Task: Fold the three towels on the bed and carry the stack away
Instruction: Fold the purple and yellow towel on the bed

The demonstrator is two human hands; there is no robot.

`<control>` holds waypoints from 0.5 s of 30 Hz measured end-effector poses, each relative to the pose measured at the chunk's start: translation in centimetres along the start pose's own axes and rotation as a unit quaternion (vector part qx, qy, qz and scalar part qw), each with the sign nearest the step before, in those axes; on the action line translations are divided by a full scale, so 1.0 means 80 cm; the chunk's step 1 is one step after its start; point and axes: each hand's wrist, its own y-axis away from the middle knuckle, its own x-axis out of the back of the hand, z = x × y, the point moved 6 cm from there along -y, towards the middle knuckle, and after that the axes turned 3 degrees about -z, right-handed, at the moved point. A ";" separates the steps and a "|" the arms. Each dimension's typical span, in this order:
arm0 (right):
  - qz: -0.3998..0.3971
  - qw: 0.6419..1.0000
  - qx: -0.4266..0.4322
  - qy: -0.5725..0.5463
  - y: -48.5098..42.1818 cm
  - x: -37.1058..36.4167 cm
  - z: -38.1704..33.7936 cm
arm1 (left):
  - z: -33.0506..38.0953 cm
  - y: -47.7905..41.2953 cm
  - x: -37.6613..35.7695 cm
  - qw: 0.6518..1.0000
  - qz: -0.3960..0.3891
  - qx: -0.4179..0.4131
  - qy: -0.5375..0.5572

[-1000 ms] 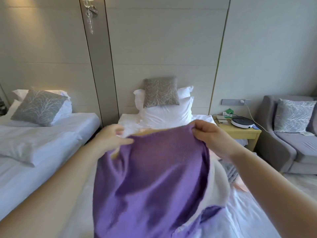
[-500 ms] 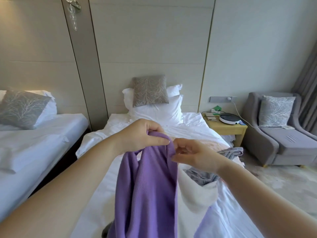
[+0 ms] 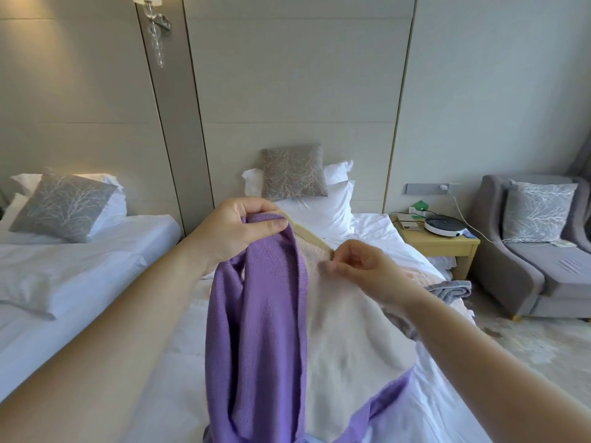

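The left hand (image 3: 238,228) was raised above the bed (image 3: 172,346) and gripped the bunched top of the purple towel (image 3: 265,314), thumb and curled fingers closed over the cloth. From that grip the towel hung in long vertical folds toward the bottom of the view. Its cream reverse side spread out to the right, edged by a beige hem running from the left hand to the right hand (image 3: 361,266), which pinched that hem between thumb and forefinger, the other fingers curled. A purple corner showed low on the right, lying on the white sheet. A crumpled grey towel (image 3: 451,290) lay at the bed's right edge, with something pale pink just beside it. A grey patterned cushion (image 3: 292,174) leaned on white pillows (image 3: 323,212) at the headboard. A bedside desk (image 3: 438,246) carried a round white device (image 3: 444,226), next to a grey armchair (image 3: 527,276).
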 end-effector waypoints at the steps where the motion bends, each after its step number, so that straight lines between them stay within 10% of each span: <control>1: -0.029 0.999 -0.002 -0.039 0.000 -0.002 -0.002 | -0.003 0.000 0.002 1.000 0.004 0.004 0.005; 10: -0.135 0.981 -0.037 -0.134 0.000 -0.022 -0.003 | 0.006 0.007 -0.012 0.997 -0.026 0.009 0.070; 15: -0.142 0.988 -0.013 0.052 -0.004 -0.024 0.000 | 0.014 0.012 -0.012 0.996 -0.020 0.009 0.089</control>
